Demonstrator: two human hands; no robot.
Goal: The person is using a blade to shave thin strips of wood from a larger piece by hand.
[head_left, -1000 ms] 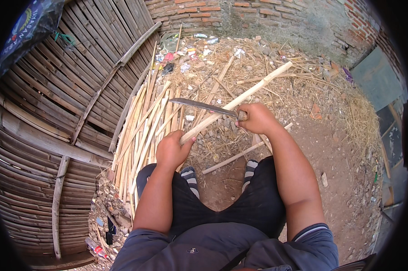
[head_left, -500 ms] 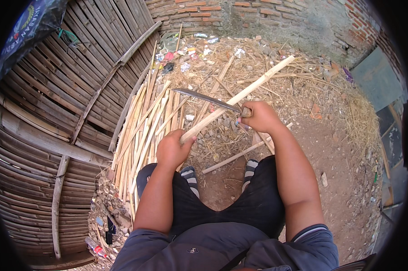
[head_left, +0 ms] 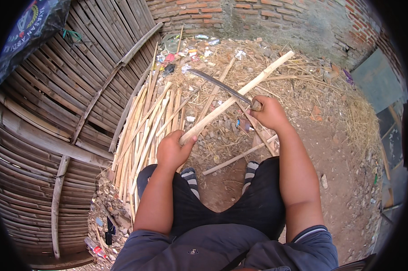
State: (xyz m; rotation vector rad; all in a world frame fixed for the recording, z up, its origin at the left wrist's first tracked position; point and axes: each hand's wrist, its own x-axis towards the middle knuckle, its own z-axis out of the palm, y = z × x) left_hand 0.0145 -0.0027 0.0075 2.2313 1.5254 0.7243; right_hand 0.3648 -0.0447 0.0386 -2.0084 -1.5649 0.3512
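Note:
My left hand (head_left: 171, 149) is wrapped round the near end of a pale bamboo strip (head_left: 258, 77), which slants up and away to the right. In my right hand (head_left: 269, 112) is the handle of a machete (head_left: 219, 84) with a long, dark, slightly curved blade. The blade lies across the strip, a little past its middle, and its tip points to the far left. Whether the edge bites into the strip I cannot tell. Left of my left hand lies a pile of split bamboo strips (head_left: 143, 124).
A slatted bamboo wall (head_left: 45, 108) stands along the left, a brick wall (head_left: 276, 20) at the back. A thin stick (head_left: 240, 155) lies before my feet. Dry straw (head_left: 364, 117) covers ground at the right. Litter (head_left: 190, 54) and a plastic bottle (head_left: 95, 247) lie about.
My right hand has moved to the right and slightly away along the strip, carrying the machete; its tip has shifted farther off. My left hand keeps its grip, nearly still.

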